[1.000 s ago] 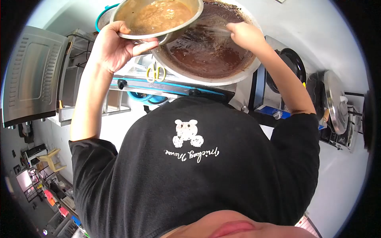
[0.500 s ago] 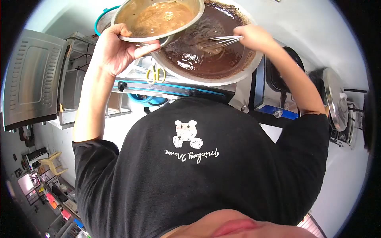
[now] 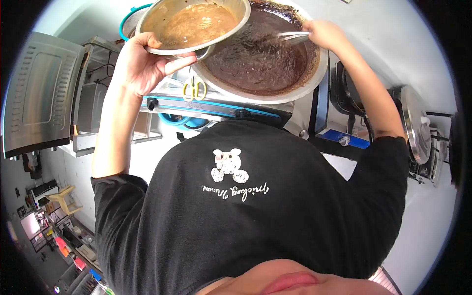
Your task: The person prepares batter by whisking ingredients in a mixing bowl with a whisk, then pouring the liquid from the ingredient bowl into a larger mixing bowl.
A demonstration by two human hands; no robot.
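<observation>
My left hand (image 3: 142,66) grips the rim of a metal bowl (image 3: 231,32), thumb over the edge and fingers underneath. Light brown liquid (image 3: 196,24) fills much of this bowl, which is held tilted above the left side of a large pan (image 3: 309,78). Closed around a whisk (image 3: 294,35), my right hand (image 3: 323,34) is over the pan's right part. The whisk's wires dip into dark brown liquid (image 3: 260,69), where their ends are blurred. The held bowl hides the pan's upper left part.
The pan stands on a stove (image 3: 211,109) with knobs along its front. Yellow-handled scissors (image 3: 194,90) lie by the pan's near left side. A second burner unit (image 3: 344,138) is at the right, near a metal lid (image 3: 415,123). An oven (image 3: 42,93) stands far left.
My right hand and the whisk have moved a little right and up, stirring the dark liquid. The bowl in my left hand has shifted slightly left.
</observation>
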